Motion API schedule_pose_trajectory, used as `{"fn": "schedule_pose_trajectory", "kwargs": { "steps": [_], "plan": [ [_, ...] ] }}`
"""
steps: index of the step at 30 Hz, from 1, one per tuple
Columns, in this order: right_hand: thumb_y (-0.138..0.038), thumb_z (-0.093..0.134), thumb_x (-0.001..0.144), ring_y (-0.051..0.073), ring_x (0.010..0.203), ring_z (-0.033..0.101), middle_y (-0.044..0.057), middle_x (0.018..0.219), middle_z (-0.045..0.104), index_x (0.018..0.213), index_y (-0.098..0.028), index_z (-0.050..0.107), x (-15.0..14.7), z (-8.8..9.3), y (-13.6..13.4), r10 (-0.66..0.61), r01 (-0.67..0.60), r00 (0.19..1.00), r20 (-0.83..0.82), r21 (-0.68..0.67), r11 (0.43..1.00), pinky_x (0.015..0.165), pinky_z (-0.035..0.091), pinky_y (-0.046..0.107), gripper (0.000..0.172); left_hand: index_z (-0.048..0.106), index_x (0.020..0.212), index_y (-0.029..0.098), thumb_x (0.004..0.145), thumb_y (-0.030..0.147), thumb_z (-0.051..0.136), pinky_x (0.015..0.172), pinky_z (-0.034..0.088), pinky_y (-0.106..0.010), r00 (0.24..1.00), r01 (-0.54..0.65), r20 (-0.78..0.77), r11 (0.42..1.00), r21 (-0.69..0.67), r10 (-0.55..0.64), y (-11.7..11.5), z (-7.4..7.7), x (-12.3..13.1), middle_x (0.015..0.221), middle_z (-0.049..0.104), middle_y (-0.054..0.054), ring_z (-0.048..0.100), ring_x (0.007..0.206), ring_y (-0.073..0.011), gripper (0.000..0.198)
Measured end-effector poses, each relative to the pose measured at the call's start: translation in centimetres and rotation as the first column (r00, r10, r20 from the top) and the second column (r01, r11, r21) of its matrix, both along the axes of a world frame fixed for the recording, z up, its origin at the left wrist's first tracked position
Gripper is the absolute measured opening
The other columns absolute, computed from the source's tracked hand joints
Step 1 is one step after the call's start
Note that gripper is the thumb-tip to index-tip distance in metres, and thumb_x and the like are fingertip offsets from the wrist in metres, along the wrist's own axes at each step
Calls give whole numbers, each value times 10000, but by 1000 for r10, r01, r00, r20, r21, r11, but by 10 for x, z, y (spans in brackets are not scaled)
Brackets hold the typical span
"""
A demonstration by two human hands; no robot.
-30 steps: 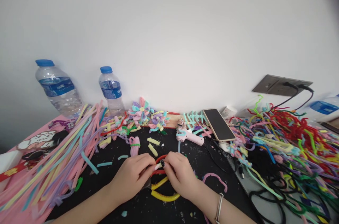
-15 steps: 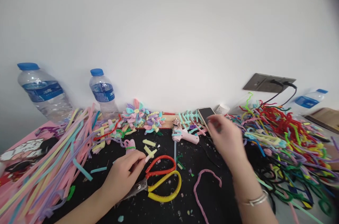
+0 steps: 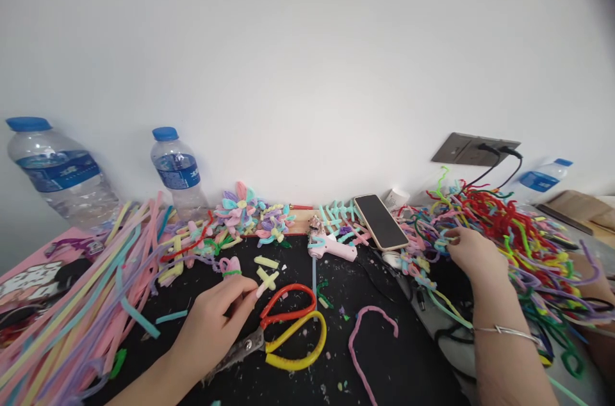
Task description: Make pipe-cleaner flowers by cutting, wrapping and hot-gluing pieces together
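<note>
My left hand (image 3: 211, 323) rests on the black mat (image 3: 394, 367) with fingers loosely curled, its fingertips pinching a small pale yellow pipe-cleaner cross (image 3: 267, 278). Scissors with a red and a yellow handle (image 3: 288, 329) lie just right of that hand, blades under it. My right hand (image 3: 468, 252), a bangle on its wrist, reaches into the tangled heap of coloured pipe cleaners (image 3: 509, 233) at the right, fingers closing on strands there. A bent pink pipe cleaner (image 3: 358, 342) lies between the hands.
A pink glue gun (image 3: 334, 246) and a phone (image 3: 380, 221) lie at the back of the mat. Pipe-cleaner flowers (image 3: 245, 211) line the wall. Two water bottles (image 3: 175, 169) stand at the left behind long straight pipe cleaners (image 3: 86, 291). A wall socket (image 3: 473, 150) has cables.
My right hand left the left hand and scissors, swung right past the phone and reached into the pipe-cleaner heap. The left hand stayed on the mat with the small yellow piece.
</note>
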State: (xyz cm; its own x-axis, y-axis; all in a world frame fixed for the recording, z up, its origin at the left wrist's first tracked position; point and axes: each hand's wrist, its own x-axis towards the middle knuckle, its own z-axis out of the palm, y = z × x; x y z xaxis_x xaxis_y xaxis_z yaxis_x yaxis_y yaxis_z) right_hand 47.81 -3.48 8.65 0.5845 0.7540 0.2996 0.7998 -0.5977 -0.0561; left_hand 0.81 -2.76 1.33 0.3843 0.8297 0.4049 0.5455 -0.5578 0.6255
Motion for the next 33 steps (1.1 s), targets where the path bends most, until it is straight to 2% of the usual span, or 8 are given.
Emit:
{"fn": "schedule_pose_trajectory", "kwargs": {
  "steps": [3, 6, 11, 14, 18, 23, 26, 33],
  "plan": [
    [-142, 555, 710, 330, 791, 665, 158, 882, 712, 879, -196, 760, -9, 6, 3, -37, 32, 996, -85, -56, 998, 631, 457, 408, 271, 586, 806, 200, 933, 284, 456, 470, 404, -197, 1000, -17, 15, 1000, 7, 17, 3, 2, -2, 654, 590, 9, 542, 538, -131, 201],
    [-170, 527, 780, 284, 845, 665, 99, 845, 718, 933, -201, 743, -25, 19, 4, 8, -9, 991, -130, -5, 1000, 689, 464, 356, 267, 587, 800, 197, 928, 278, 463, 480, 417, -199, 999, -31, 10, 999, 22, 31, 4, 3, -4, 641, 591, 11, 546, 537, -131, 196],
    [-190, 547, 733, 267, 744, 653, 79, 760, 703, 867, -185, 723, -58, 38, 3, 109, -54, 976, -187, 278, 959, 692, 464, 351, 220, 594, 815, 191, 931, 284, 460, 520, 435, -212, 999, -54, -3, 998, 39, 54, 5, 1, -7, 656, 605, 10, 561, 550, -135, 200],
    [-250, 548, 710, 250, 701, 639, 65, 741, 695, 845, -190, 707, -86, 36, 6, 297, -208, 934, -199, 375, 904, 658, 462, 343, 217, 593, 818, 191, 936, 304, 454, 546, 435, -223, 994, -85, -58, 995, 47, 87, 8, 2, -9, 661, 611, 10, 570, 560, -140, 214],
    [-263, 483, 770, 205, 679, 624, 67, 811, 709, 866, -184, 676, -134, 14, 16, 612, -499, 763, -208, 413, 762, 635, 473, 306, 230, 555, 706, 198, 939, 319, 426, 564, 424, -243, 965, -131, -219, 990, 60, 142, 18, 10, -15, 643, 606, 12, 586, 571, -154, 292],
    [-183, 459, 856, 184, 697, 631, 67, 836, 698, 930, -171, 635, -182, -27, 22, 749, -650, 650, -130, 416, 636, 653, 466, 281, 191, 599, 804, 224, 920, 311, 457, 590, 452, -265, 925, -246, -261, 958, 144, 277, 34, 16, -32, 772, 692, -2, 665, 670, -202, 203],
    [-156, 433, 902, 213, 748, 631, 86, 865, 697, 968, -159, 613, -196, -51, 19, 811, -766, 585, 0, 329, 552, 715, 451, 324, 192, 623, 866, 241, 914, 318, 491, 625, 498, -277, 921, -288, -212, 938, 192, 326, 41, 15, -41, 850, 726, 0, 694, 730, -223, 160],
    [-136, 423, 932, 202, 766, 613, 65, 882, 689, 1035, -180, 579, -213, -73, 9, 920, -868, 393, 8, 334, 368, 699, 421, 319, 191, 711, 904, 230, 939, 335, 457, 768, 565, -336, 979, -160, -84, 954, 255, 187, 46, -2, -38, 948, 757, -34, 717, 849, -248, 277]
  ]
}}
